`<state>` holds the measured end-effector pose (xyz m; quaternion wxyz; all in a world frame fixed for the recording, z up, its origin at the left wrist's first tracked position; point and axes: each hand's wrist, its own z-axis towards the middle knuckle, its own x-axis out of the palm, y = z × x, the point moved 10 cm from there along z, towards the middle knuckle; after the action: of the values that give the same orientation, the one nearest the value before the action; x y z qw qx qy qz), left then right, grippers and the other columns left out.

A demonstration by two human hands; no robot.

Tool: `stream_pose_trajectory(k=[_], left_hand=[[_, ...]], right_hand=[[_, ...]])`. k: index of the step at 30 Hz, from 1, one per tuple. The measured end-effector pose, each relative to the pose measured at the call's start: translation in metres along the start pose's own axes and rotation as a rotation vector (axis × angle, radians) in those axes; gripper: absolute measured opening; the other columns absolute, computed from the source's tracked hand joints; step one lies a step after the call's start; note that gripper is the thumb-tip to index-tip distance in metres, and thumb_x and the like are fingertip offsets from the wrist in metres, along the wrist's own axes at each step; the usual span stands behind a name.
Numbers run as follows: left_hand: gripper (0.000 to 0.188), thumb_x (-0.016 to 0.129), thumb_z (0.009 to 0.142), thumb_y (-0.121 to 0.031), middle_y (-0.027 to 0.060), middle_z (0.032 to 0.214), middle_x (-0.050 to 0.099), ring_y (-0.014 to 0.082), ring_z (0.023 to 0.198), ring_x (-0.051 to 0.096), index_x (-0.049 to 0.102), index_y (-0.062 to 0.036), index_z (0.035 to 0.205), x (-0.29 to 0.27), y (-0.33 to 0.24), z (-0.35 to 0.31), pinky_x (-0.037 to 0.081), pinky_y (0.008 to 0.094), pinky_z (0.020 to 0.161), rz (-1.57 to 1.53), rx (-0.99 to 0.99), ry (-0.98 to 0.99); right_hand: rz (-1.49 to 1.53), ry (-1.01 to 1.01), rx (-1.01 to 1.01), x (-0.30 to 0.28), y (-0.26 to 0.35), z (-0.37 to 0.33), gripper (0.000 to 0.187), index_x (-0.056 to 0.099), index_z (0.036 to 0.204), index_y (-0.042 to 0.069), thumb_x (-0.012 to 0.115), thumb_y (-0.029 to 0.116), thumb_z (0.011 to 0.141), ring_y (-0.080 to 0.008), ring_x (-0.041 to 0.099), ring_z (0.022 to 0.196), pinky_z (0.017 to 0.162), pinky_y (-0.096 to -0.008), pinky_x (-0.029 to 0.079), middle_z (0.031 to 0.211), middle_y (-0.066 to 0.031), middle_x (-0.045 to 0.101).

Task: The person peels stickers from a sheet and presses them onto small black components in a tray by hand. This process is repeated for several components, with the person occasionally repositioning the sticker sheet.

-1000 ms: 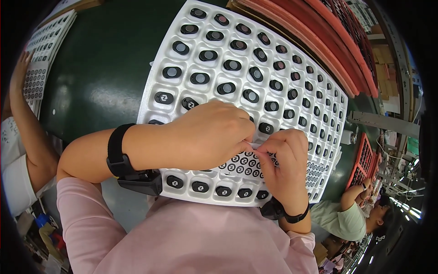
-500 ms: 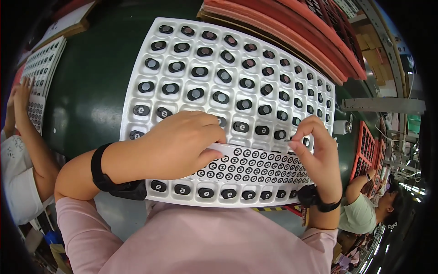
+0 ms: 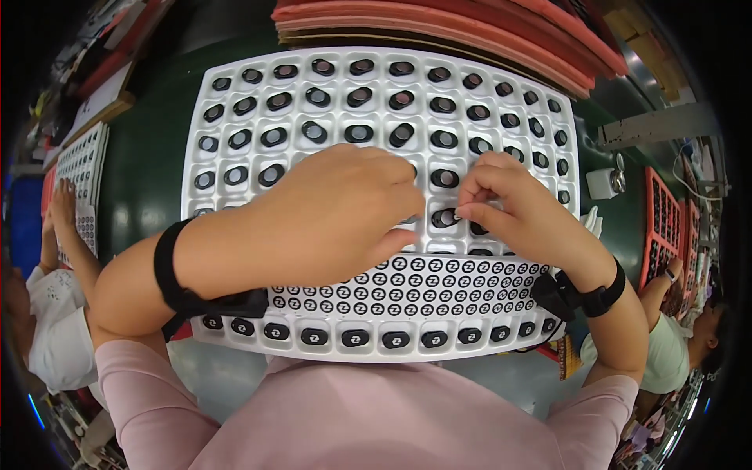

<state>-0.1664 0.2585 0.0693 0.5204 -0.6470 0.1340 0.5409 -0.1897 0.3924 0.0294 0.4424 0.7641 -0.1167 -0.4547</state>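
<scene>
Tabletop (image 3: 145, 196): is leaving passage left of the white tray (image 3: 376, 353).
Red stack (image 3: 439, 31): is blocking the far side.
Metal bar (image 3: 654, 129): is obstructing the right.

I see a glossy plastic tray (image 3: 375, 337), smooth plastic pieces (image 3: 395, 340), a paper-looking sticker sheet (image 3: 410, 286) and (even from afar) a shiny counter (image 3: 149, 188).

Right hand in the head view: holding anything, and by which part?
Can't tell: the right hand is at the right end of a black piece; any grip is unclear.

the tray (image 3: 415, 341), bearing a sticker sheet (image 3: 407, 287), lies before a stack (image 3: 439, 35), left of a container (image 3: 601, 185).
</scene>
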Motion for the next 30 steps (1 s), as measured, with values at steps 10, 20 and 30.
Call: stream_pose_trajectory(k=[10, 20, 30], left_hand=[[0.020, 0.081, 0.080, -0.018, 0.0057, 0.088, 0.059, 0.0288, 0.086, 0.061, 0.068, -0.0102, 0.092, 0.042, 0.015, 0.034, 0.048, 0.0419, 0.077, -0.064, -0.011, 0.037], [0.022, 0.081, 0.075, -0.015, 0.0053, 0.084, 0.056, 0.0283, 0.079, 0.059, 0.067, -0.0107, 0.091, 0.037, 0.018, 0.033, 0.045, 0.0413, 0.071, -0.085, -0.015, -0.055], [0.024, 0.082, 0.073, -0.013, 0.0058, 0.084, 0.055, 0.0285, 0.080, 0.058, 0.066, -0.0105, 0.091, 0.040, 0.018, 0.034, 0.045, 0.0415, 0.071, -0.106, -0.006, -0.056]], right_hand=[[-0.081, -0.033, -0.084, 0.006, -0.002, 0.000, 0.006, 0.068, 0.090, 0.004, 0.073, 0.007, 0.088, -0.0250, 0.054, 0.091, 0.087, -0.0372, 0.043, 0.086, -0.0054, 0.058], [-0.151, -0.074, -0.050, 0.006, -0.001, -0.001, 0.007, 0.068, 0.088, 0.007, 0.075, 0.010, 0.086, -0.0254, 0.051, 0.092, 0.088, -0.0378, 0.039, 0.086, -0.0044, 0.057], [-0.149, -0.081, -0.053, 0.007, 0.000, -0.002, 0.009, 0.066, 0.087, 0.007, 0.075, 0.009, 0.085, -0.0260, 0.048, 0.089, 0.086, -0.0382, 0.037, 0.085, -0.0043, 0.054]])
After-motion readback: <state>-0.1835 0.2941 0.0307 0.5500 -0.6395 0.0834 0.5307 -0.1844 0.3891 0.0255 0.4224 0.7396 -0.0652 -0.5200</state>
